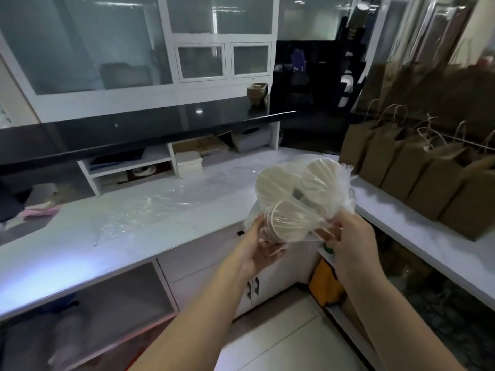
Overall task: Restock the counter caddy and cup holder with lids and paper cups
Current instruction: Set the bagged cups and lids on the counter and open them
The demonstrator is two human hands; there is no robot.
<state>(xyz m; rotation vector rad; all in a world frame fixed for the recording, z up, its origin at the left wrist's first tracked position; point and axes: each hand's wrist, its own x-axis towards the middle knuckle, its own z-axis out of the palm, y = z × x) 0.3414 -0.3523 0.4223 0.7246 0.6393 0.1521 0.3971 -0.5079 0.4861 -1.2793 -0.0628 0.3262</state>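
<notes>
A clear plastic bag (345,183) with three stacks of white paper cups (289,223) hangs in the air over the corner of the white counter (134,228). The cup bottoms face me. My left hand (263,242) grips the bag and the nearest stack from the left. My right hand (345,236) pinches the plastic at the bag's lower right. A black caddy (345,84) with white lids and a tall cup stack stands far back at the right, dim and blurred.
Crumpled clear plastic film (166,204) lies on the counter. A row of brown paper bags (417,170) fills the right-hand counter. A black raised ledge (134,135) runs behind, with white shelves under it. White cabinet doors (267,279) stand below the corner.
</notes>
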